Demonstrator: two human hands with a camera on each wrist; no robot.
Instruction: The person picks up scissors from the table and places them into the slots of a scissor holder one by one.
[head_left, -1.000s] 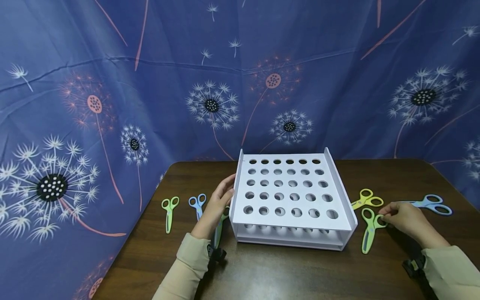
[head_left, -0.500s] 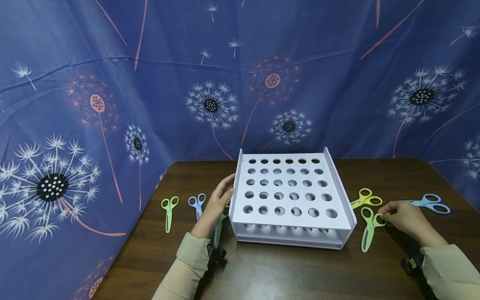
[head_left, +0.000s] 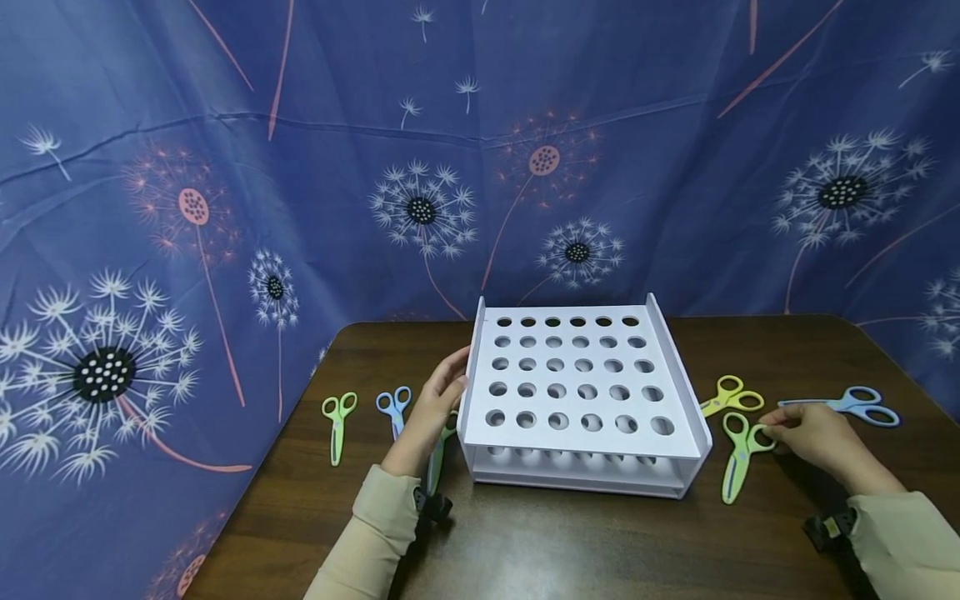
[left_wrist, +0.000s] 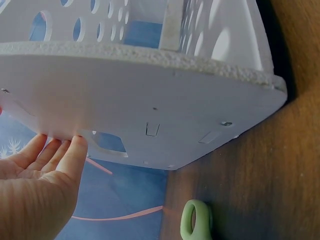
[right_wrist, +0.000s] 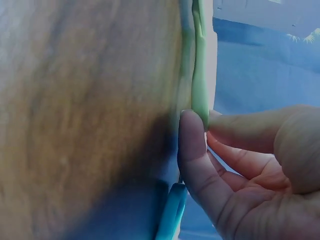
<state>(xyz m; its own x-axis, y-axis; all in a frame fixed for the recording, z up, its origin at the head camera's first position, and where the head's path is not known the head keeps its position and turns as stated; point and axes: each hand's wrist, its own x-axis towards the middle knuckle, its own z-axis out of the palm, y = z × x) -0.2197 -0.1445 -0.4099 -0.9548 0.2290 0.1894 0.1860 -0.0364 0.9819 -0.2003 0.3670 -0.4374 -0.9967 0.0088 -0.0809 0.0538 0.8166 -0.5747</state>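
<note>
A white rack (head_left: 573, 442) with rows of round holes in its top stands mid-table. My left hand (head_left: 431, 412) touches the rack's left side panel; in the left wrist view its fingertips (left_wrist: 77, 142) lie nearly straight against the white panel. To the rack's right, green scissors (head_left: 737, 473) lie with the blades toward me. My right hand (head_left: 821, 442) pinches their right handle loop between thumb and forefinger, as the right wrist view shows at the green handle (right_wrist: 200, 95). The scissors' blades appear to rest on the table.
Yellow scissors (head_left: 715, 407) lie by the rack's right side, and blue scissors (head_left: 847, 403) lie behind my right hand. Left of the rack are green scissors (head_left: 338, 437), blue scissors (head_left: 397, 423) and another green pair (head_left: 437, 467) partly under my left wrist. A blue patterned cloth (head_left: 337, 167) hangs behind.
My right hand has shifted very slightly at the green scissors' handle, showing more of the blue scissors behind it. The left hand stays at the rack.
</note>
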